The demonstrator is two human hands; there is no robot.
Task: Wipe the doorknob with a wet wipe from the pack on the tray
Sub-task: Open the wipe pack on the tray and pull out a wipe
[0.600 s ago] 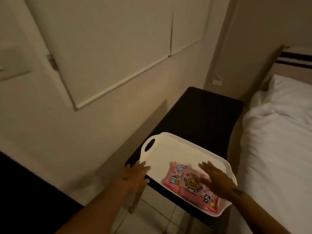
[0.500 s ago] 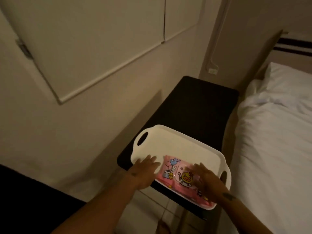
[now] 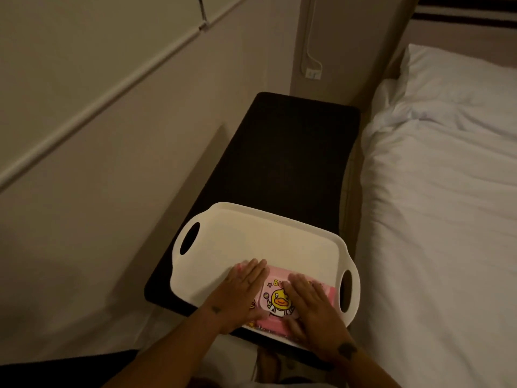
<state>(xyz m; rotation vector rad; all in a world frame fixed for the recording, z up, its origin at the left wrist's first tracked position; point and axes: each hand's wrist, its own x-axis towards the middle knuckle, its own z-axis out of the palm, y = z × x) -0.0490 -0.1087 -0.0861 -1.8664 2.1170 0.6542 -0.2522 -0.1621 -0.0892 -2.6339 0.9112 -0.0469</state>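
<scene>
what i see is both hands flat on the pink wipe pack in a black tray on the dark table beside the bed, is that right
Not quite: the tray is white, not black. The head view shows the left hand and the right hand flat on the pink wipe pack in that white tray, on the dark table beside the bed.

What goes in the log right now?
left hand: flat on wipe pack; right hand: flat on wipe pack; tray: holds pack, on dark table
</scene>
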